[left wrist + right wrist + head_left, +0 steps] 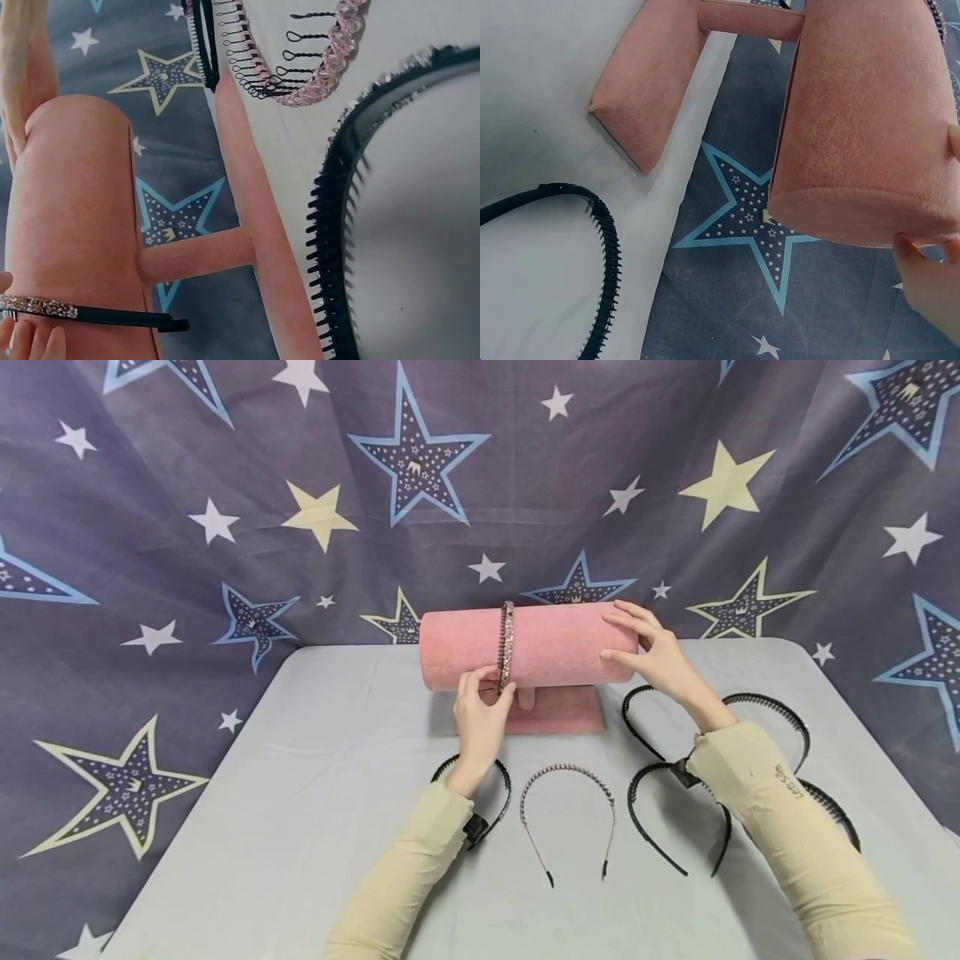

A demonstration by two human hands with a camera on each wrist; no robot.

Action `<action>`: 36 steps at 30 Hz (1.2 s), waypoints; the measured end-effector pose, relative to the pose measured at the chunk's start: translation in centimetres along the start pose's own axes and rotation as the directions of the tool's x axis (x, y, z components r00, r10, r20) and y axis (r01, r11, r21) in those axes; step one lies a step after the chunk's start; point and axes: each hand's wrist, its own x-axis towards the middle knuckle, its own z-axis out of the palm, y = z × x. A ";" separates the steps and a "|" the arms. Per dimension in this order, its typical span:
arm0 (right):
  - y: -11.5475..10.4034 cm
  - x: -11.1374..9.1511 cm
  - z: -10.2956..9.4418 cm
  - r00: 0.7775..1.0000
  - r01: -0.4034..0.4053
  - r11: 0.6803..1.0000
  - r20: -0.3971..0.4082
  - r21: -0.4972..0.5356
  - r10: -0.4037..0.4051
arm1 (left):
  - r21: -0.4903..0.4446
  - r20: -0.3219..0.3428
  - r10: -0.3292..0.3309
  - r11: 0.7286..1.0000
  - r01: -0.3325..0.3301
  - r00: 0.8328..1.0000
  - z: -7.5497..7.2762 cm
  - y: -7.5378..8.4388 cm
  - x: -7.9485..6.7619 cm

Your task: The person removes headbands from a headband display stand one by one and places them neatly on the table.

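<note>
A pink headband display stand (577,643) with a padded horizontal roll stands at the back of the table. Around the roll, left of its middle, sits a black toothed headband (507,639) with a sparkling jewelled top. My left hand (480,722) pinches that headband low on the front of the roll; in the left wrist view its black tip (176,325) extends past the fingers. At the roll's right end, my right hand (663,664) holds on, thumb on the front and fingers over the upper side. Part of the right hand is cut off in the right wrist view.
On the pale table (262,827) lie a pink beaded headband (566,767), a black headband (508,785) partly beneath the left wrist, and several black headbands (798,722) around the right forearm. A star-patterned curtain (517,510) hangs behind.
</note>
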 end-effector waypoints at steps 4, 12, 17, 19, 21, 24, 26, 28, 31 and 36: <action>0.0 0.0 0.0 1.000 0.004 1.000 -0.003 -0.001 -0.004 | 0.015 -0.008 -0.010 1.000 0.010 1.000 0.3 -0.2 0.0; 0.1 0.0 0.0 1.000 -0.001 1.000 0.001 0.006 0.001 | 0.010 -0.029 -0.017 1.000 0.018 0.999 0.7 0.0 0.1; 0.1 0.0 0.1 1.000 -0.001 1.000 -0.002 0.008 0.001 | 0.034 -0.037 -0.021 0.999 0.022 0.999 0.8 0.0 0.2; 0.1 0.0 0.1 1.000 0.000 1.000 -0.003 0.005 0.000 | 0.047 -0.042 -0.023 0.999 0.025 0.999 0.8 0.0 0.2; 0.1 0.0 0.1 1.000 0.002 1.000 -0.004 0.004 -0.002 | 0.052 -0.045 -0.025 0.998 0.027 0.999 0.8 0.0 0.2; 0.1 0.0 0.1 1.000 0.005 1.000 -0.004 0.007 -0.005 | 0.057 -0.057 -0.022 0.998 0.025 0.998 0.9 0.0 0.3; 0.1 0.0 0.1 1.000 0.005 1.000 -0.003 0.007 -0.005 | 0.059 -0.065 -0.017 0.998 0.021 0.998 0.9 0.0 0.3; 0.1 0.0 0.1 1.000 0.005 1.000 -0.002 0.008 -0.005 | 0.061 -0.071 -0.014 0.998 0.018 0.997 1.0 -0.1 0.3; 0.1 0.0 0.0 1.000 0.003 1.000 -0.001 0.005 -0.003 | 0.060 -0.074 -0.008 0.998 0.012 0.997 1.0 -0.1 0.4; 0.0 0.0 0.1 1.000 -0.002 1.000 0.001 0.003 0.002 | 0.087 -0.081 0.022 0.996 -0.014 0.997 0.9 -0.1 0.3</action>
